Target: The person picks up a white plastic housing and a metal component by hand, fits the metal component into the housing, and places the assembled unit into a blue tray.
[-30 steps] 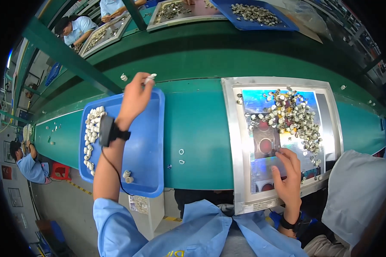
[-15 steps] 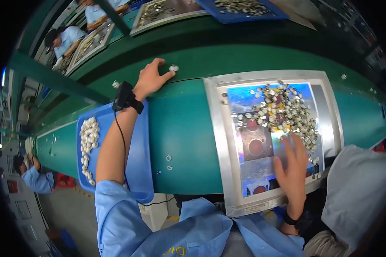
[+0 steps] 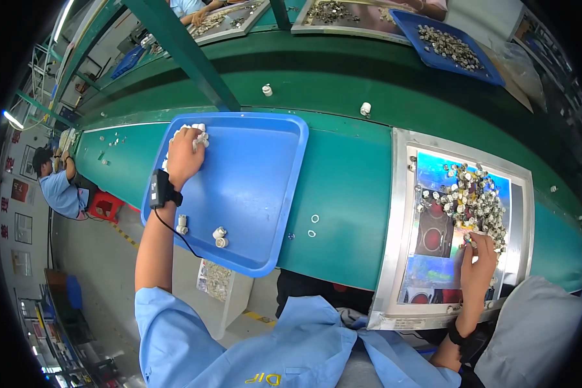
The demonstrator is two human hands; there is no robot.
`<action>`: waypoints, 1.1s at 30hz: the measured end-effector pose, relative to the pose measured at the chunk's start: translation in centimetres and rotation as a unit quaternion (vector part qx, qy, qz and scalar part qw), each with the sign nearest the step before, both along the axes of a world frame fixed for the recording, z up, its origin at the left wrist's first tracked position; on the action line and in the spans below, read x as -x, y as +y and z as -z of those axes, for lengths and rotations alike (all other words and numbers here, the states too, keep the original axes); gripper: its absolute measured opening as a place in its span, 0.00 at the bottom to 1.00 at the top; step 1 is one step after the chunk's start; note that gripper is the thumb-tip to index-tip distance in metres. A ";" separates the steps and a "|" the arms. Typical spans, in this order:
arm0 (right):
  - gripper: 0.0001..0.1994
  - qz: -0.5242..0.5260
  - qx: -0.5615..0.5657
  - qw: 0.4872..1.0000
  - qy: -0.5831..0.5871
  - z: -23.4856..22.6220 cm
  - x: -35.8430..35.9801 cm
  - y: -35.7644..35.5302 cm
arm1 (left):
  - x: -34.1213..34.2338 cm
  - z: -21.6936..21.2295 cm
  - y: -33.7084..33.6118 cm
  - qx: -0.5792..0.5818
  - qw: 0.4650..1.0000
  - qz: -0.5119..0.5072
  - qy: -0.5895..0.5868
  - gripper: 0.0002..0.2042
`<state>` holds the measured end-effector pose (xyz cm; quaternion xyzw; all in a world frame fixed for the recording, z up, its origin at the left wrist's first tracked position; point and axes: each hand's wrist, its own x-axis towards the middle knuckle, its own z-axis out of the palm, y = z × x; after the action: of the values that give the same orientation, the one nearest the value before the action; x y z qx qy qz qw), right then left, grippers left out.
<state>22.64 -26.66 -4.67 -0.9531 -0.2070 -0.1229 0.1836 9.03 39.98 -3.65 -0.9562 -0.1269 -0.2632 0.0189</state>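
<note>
My left hand (image 3: 185,155) reaches into the blue tray (image 3: 297,139) at its far left corner, its fingers curled down over a cluster of small white parts (image 3: 201,138). What the fingertips grip is hidden. My forearm covers the tray's left side. Separate white parts (image 3: 220,237) lie near the tray's front edge. On the right, my right hand (image 3: 477,262) pinches a small white-and-metal part (image 3: 467,240) at the near edge of a heap of similar parts (image 3: 462,194). That heap lies on a metal-framed panel (image 3: 385,258) with a shiny picture sheet.
Two white parts, one upright (image 3: 366,108) and another (image 3: 267,90), stand on the green ledge beyond. Small rings (image 3: 314,218) lie on the green belt (image 3: 343,194) between tray and panel. A green post (image 3: 181,52) rises behind the tray. Co-workers sit across and far left.
The view has turned left. My left hand has left the white part on the ledge and come down into the tray. My right hand has gone from spread fingers to a pinch.
</note>
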 end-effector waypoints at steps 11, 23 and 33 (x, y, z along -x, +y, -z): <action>0.04 0.022 -0.106 0.994 0.014 0.0 1.6 1.2 | 0.4 0.9 -0.5 -0.034 0.998 -0.045 0.023 0.10; 0.10 -0.039 -0.097 0.992 0.066 -0.7 3.3 0.4 | 0.2 -1.6 -17.1 0.288 0.946 0.139 -0.052 0.09; 0.09 0.029 -0.113 0.984 0.131 -2.6 6.4 0.0 | 3.1 -0.9 -28.2 0.535 0.814 0.225 0.004 0.13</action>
<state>16.27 -26.64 -2.08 -0.9394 -0.1386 -0.0246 0.3126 5.90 11.75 -2.71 -0.8184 -0.0286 -0.1466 -0.5548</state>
